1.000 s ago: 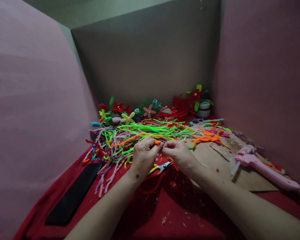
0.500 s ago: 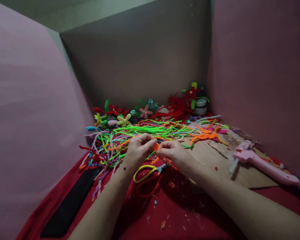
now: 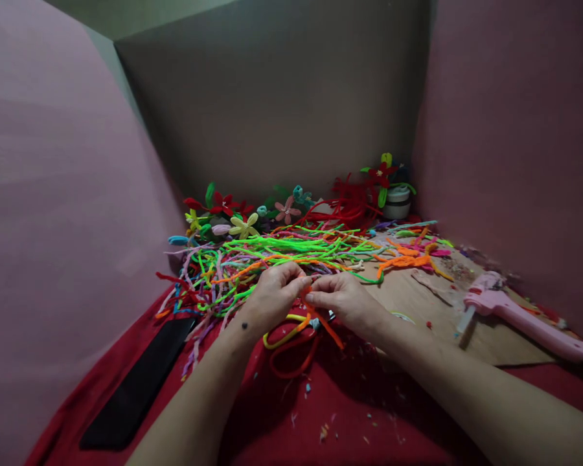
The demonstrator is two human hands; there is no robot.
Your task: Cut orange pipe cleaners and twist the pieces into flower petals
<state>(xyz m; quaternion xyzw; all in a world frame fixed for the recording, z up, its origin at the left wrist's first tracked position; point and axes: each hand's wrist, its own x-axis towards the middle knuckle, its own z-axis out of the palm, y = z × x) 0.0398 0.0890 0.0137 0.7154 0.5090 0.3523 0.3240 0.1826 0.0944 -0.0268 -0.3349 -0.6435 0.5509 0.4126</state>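
Between my two hands is an orange pipe cleaner (image 3: 331, 333), bent so that two loose ends hang down toward me. My left hand (image 3: 278, 291) pinches it from the left, thumb against fingers. From the right, my right hand (image 3: 337, 292) pinches the same piece, the fingertips of both hands almost meeting. Just under them on the red cloth lie scissors (image 3: 291, 372) with one yellow and one red handle loop; their blades are mostly hidden by the hands and the pipe cleaner. Beyond the hands spreads a heap of colourful pipe cleaners (image 3: 291, 249), bright green on top.
At right a pink glue gun (image 3: 529, 317) lies on a brown cardboard sheet (image 3: 403, 301). A black flat object (image 3: 140, 385) is at left. Pipe-cleaner flowers (image 3: 243, 226) and a white-lidded jar (image 3: 397, 202) stand at the back. Small scraps dot the red cloth (image 3: 359, 414).
The orange pipe cleaner's ends now hang lower and show more below my fingers, crossing over the scissors. Both hands keep their pinch. The view has shifted slightly.
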